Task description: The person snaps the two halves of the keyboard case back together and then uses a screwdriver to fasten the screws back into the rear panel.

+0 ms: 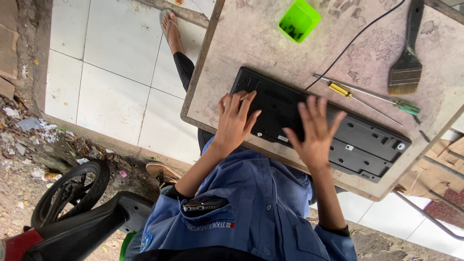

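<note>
A black keyboard [360, 145] lies upside down on a worn wooden table [251, 43], its cable [357, 37] running off to the far side. My left hand [234, 121] rests on the keyboard's left end, fingers laid flat near the edge. My right hand [316, 131] lies spread, palm down, on the middle of the underside. Neither hand grips anything. My blue shirt fills the bottom of the view.
A small green tray [298, 19] with dark bits inside, a paintbrush [406, 65], a yellow-handled screwdriver [340, 89] and a green-handled one [405, 107] lie beyond the keyboard. A motorbike wheel [72, 188] stands at lower left. My sandalled foot [169, 24] rests on the white tiles.
</note>
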